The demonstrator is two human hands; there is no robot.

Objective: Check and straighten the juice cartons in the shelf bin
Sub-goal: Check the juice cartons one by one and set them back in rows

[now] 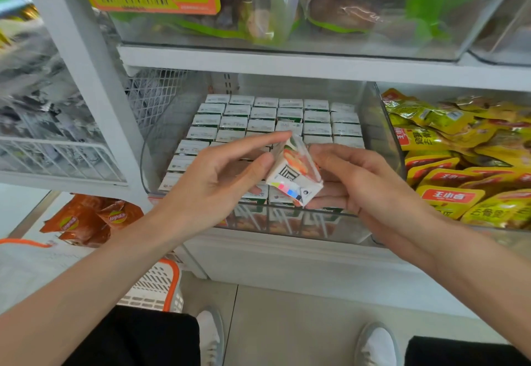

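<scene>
We hold one juice carton point(290, 176) tilted above the shelf bin point(380, 136), six o'clock of the packed rows point(258, 118) (face up, surely for checking). Left hand point(218, 176) fingers pinch it; right hand point(359, 181) fingers curl round it from underneath.

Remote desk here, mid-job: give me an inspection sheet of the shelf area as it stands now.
surface: white shelf carries the clear bin.
job's things: juice cartons stand upright in rows in the clear bin; one held carton is above them, tilted.
clutter: nothing seen.
grips: left hand pinches the held carton with thumb and forefinger; right hand holds its other side, fingers curled under it.
cables: nothing seen.
surroundings: yellow snack packets in the next bin to the right; orange crisp bags lower left; basket on the floor.
</scene>
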